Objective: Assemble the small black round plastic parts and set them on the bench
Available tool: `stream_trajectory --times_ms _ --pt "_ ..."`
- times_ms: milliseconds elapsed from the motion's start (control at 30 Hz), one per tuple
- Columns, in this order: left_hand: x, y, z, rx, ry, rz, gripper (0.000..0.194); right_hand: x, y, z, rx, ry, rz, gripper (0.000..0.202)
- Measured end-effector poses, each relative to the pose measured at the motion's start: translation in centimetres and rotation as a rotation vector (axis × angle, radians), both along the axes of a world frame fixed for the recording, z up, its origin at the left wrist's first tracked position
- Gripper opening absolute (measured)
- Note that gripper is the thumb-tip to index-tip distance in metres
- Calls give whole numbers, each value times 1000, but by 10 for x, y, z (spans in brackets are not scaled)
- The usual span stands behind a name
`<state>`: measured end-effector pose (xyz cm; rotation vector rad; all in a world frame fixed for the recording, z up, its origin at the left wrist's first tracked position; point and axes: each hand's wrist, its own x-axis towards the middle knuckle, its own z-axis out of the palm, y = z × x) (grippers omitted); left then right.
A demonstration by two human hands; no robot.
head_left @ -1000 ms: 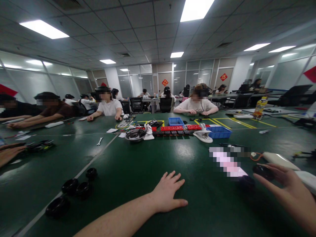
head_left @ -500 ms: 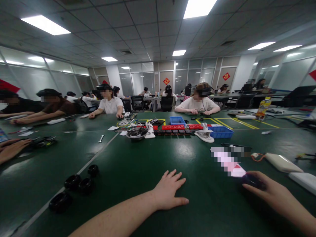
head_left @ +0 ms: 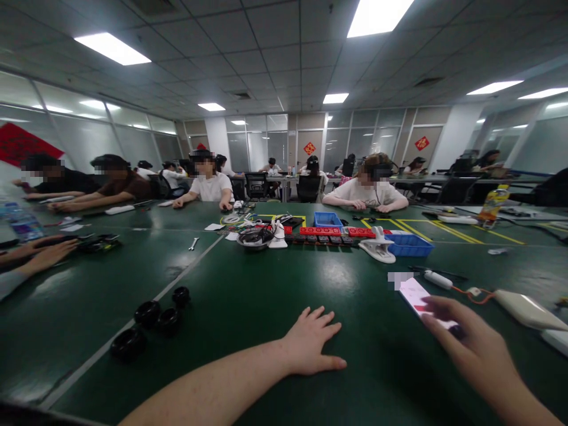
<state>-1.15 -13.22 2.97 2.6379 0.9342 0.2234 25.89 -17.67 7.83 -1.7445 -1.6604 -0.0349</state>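
My left hand (head_left: 310, 343) lies palm down on the green table (head_left: 284, 284), its fingers spread and nothing held. On the right, my right hand (head_left: 474, 349) hovers over the lower end of a lit phone (head_left: 416, 296), thumb and fingers apart. Whether a fingertip touches the screen cannot be made out. A dark rounded object (head_left: 457, 331) shows partly beneath this hand; the palm hides the rest. To the left of my forearm stand several glossy black ring-shaped pieces (head_left: 147, 313), grouped near a pale seam in the tabletop.
Ahead lie a red-and-black strip (head_left: 322, 235), a white clamp (head_left: 378, 245), blue bins (head_left: 408, 244) and a bowl of cables (head_left: 256, 236). A wrench (head_left: 193, 244) rests left of centre. A white power bank (head_left: 528, 307) is at right. Another person's hands (head_left: 48, 254) work at far left.
My right hand has shifted from around the dark object to above the phone, its fingers opening. My left hand keeps its flat pose. The view has turned slightly left.
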Motion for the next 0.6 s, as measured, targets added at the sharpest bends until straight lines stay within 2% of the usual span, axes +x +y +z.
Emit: stream_trajectory --times_ms 67,100,133,233,300,367,433,500,533,600 --pt "1 0 0 21 -4 7 71 -39 15 -3 -101 7 284 32" --pt "1 -1 0 32 -5 11 70 -56 26 -8 -113 3 365 30" --pt "0 -1 0 45 -6 15 70 -70 39 -16 -141 0 401 31" --pt "-1 -2 0 94 -11 20 69 -94 75 -46 -197 72 350 33" --pt "-1 -3 0 139 -16 21 65 -97 89 -62 -231 115 364 25" --pt "1 -3 5 185 -6 14 57 -94 94 -70 -248 133 414 19" --pt "2 -6 19 221 17 1 49 -91 92 -71 -272 142 443 16" --pt "-2 -13 42 251 18 5 42 -90 89 -68 -301 135 444 16" --pt "-9 -19 54 272 -25 37 42 -90 88 -67 -310 120 445 17" --pt "-38 -35 75 290 -152 235 34 -91 87 -64 -320 80 462 17"
